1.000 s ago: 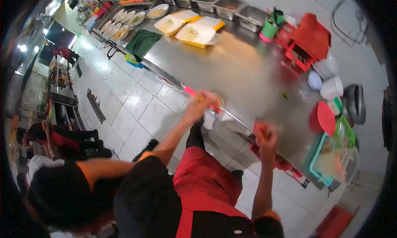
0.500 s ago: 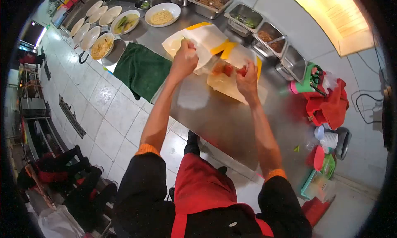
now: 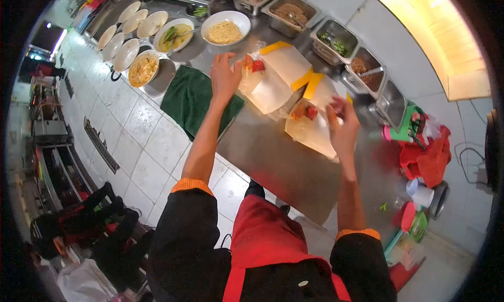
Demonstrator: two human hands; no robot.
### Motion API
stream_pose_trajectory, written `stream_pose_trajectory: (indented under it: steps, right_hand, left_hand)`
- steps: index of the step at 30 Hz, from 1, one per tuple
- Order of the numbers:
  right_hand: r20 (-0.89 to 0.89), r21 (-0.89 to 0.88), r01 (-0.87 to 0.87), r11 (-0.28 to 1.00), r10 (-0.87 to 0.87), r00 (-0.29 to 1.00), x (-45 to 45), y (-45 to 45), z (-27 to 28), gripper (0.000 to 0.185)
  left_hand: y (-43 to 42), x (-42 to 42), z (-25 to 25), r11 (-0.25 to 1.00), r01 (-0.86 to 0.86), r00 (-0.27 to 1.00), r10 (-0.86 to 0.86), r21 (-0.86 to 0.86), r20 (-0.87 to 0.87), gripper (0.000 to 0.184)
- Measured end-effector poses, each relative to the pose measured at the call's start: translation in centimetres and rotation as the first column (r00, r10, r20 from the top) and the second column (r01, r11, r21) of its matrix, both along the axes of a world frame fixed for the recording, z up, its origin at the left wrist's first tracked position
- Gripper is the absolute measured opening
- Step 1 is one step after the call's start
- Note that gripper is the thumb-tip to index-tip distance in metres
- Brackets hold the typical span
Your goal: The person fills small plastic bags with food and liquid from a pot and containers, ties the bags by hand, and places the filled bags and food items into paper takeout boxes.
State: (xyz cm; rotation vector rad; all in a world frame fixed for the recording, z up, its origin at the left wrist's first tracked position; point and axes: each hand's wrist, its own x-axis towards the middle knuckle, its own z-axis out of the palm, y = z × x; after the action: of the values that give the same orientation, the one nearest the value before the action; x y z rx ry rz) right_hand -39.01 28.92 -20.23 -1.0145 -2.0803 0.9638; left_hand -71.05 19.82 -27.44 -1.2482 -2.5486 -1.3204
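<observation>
Two paper takeaway boxes with yellow-edged flaps lie unfolded on the steel counter, a left box (image 3: 268,89) and a right box (image 3: 310,131). Each holds small orange and red packets, the red packet (image 3: 258,66) in the left box and another red packet (image 3: 311,112) in the right. My left hand (image 3: 224,79) hovers at the left box's edge, fingers apart and empty. Over the right side of the right box, my right hand (image 3: 344,123) has its fingers curled together; a blurred reddish patch shows at the fingertips, too unclear to name.
A green cloth (image 3: 191,100) lies left of the boxes. Behind it stand a bowl of noodles (image 3: 226,32), a bowl with greens (image 3: 173,36) and several pale bowls. Steel food pans (image 3: 336,39) line the wall. Red plastic bags (image 3: 428,155) and cups (image 3: 422,196) are at right.
My left hand has moved back from the left box and opened, uncovering the packets there. My right hand has drawn away from the packets in the right box. The whole view has shifted.
</observation>
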Motion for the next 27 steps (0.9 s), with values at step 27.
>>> stream_pose_trajectory:
  steps: [27]
  right_hand:
    - [0.07,-0.1,-0.09,0.991,0.097,0.993,-6.0,-2.2,-5.3,0.036]
  left_hand:
    - [2.1,3.1,0.2,0.697,0.717,0.492,-0.51,0.004,0.706,0.018]
